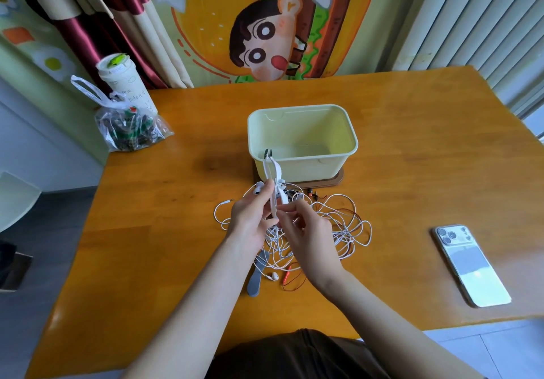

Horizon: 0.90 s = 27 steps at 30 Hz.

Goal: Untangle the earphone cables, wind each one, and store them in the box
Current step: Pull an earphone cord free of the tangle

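A tangle of white earphone cables [338, 225] mixed with a thin red-brown cable [294, 281] lies on the wooden table [412, 149] in front of a pale yellow box [303, 166]. My left hand [250, 216] holds a raised bunch of white cable with an earbud beside its fingers. My right hand [306, 231] pinches the same white cable just below, fingers curled. The lifted loop reaches up to the box's near rim. A loose earbud [273, 276] lies near my left forearm.
A grey flat strap-like piece [256, 278] lies under the tangle. A white phone [471, 263] rests face down at the right. A plastic bag [132, 128] and a paper cup [123, 84] stand at the far left corner. The box sits on a brown lid [338, 179].
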{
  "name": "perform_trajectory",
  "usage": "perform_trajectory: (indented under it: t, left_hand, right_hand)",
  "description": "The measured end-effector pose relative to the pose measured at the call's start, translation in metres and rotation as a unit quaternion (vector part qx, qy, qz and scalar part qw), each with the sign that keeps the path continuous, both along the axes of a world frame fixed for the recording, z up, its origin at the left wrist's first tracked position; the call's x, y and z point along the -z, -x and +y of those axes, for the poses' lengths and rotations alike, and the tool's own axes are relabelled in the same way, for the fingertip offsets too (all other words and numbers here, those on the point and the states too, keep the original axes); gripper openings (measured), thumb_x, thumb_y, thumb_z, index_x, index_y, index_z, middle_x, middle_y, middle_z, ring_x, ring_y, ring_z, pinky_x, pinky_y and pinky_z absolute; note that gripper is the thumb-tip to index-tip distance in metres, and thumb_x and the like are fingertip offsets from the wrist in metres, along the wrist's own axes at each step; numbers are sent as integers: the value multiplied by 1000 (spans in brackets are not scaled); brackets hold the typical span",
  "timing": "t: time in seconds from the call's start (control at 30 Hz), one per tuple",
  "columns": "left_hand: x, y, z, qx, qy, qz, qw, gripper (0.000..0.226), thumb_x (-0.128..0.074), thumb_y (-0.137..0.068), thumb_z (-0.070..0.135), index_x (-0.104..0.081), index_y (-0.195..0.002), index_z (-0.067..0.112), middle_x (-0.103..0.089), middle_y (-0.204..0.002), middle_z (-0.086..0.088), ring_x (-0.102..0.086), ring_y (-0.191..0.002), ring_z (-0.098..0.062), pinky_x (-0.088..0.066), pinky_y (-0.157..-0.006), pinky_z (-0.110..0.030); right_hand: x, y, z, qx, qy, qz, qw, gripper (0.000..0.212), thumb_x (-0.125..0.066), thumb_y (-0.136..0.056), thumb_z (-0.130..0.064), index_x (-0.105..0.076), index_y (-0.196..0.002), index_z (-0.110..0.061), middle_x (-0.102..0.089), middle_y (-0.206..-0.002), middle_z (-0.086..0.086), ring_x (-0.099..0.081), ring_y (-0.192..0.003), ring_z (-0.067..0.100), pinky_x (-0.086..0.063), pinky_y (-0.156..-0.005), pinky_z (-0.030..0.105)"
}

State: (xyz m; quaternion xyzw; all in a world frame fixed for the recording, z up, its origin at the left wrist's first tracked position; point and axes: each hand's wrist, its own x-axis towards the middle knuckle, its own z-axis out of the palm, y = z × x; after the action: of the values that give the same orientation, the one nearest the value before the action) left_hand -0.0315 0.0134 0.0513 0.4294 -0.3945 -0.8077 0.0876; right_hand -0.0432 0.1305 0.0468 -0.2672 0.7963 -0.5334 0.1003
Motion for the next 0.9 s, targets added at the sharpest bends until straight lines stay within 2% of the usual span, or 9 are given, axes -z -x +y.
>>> perform_trajectory:
  t: [0.07,0.13,0.27,0.4,0.43,0.53,0.63,0.8,0.9]
  left_hand:
    - [-1,0,-1,3,-22,9,1000,19,-67,-86,24,-66,-98,9,-66,-82,-7,-61,-69,-18,-52,-50,-25]
    - [0,0,-1,7,-41,18,999,21,-66,-87,26,-67,-100,10,-67,-82,-5,-61,-72,-17,-52,-51,-24]
    - [1,-2,-3,25,-50,36,998,29,-67,-83,25,-67,-105,7,-67,-83,-5,-62,-78,-19,-51,-74,-34]
    - [3,-6,-8,61,-45,47,996,30,-71,-69,26,-71,-95,11,-69,-97,-11,-63,-92,-25,-45,-101,-48]
    - [4,-6,-9,65,-43,47,996,28,-70,-69,26,-71,-93,12,-69,-98,-11,-63,-95,-26,-43,-103,-51]
    - [4,-6,-11,45,-46,34,997,17,-65,-83,25,-69,-95,14,-68,-91,-8,-62,-91,-24,-46,-99,-47]
    - [5,-6,-12,29,-56,23,998,14,-59,-92,26,-67,-96,16,-65,-87,-6,-61,-84,-20,-48,-84,-37]
    - [3,-11,-10,19,-80,51,995,16,-55,-93,21,-65,-101,11,-64,-88,-8,-60,-84,-18,-48,-82,-31]
    - [1,-15,-10,56,-74,45,995,19,-66,-82,22,-68,-96,8,-66,-81,-6,-59,-83,-18,-47,-85,-33]
  right_hand:
    - [2,-2,0,6,6,10,1000,4,-58,-92,-16,-62,-93,-15,-59,-78,-19,-58,-68,-1,-40,-56,10]
    - [5,-5,1,16,14,-15,1000,5,-60,-92,-18,-63,-91,-14,-60,-75,-17,-58,-66,2,-42,-56,12]
    - [12,-6,3,36,23,-97,994,11,-63,-89,-24,-64,-88,-13,-66,-73,-7,-63,-66,3,-48,-59,13]
    - [12,3,8,-22,-2,-117,993,14,-63,-87,-26,-63,-87,-12,-66,-69,-6,-63,-63,3,-49,-60,13]
    - [11,5,9,-35,-1,-119,992,15,-64,-86,-27,-63,-86,-11,-67,-69,-6,-63,-63,3,-49,-59,13]
    - [9,4,6,-47,6,-115,992,17,-65,-86,-26,-63,-86,-8,-68,-69,-3,-61,-58,3,-45,-54,12]
    - [10,-1,1,-49,9,-126,991,12,-64,-88,-23,-62,-85,-11,-69,-71,-2,-59,-54,1,-43,-52,11]
    - [20,13,8,-23,-23,-116,993,6,-62,-90,-18,-63,-87,-13,-68,-71,-4,-59,-56,-1,-46,-54,15]
    - [20,28,12,-16,-69,-73,995,6,-63,-89,-17,-65,-85,-13,-67,-69,-7,-56,-54,0,-43,-53,11]
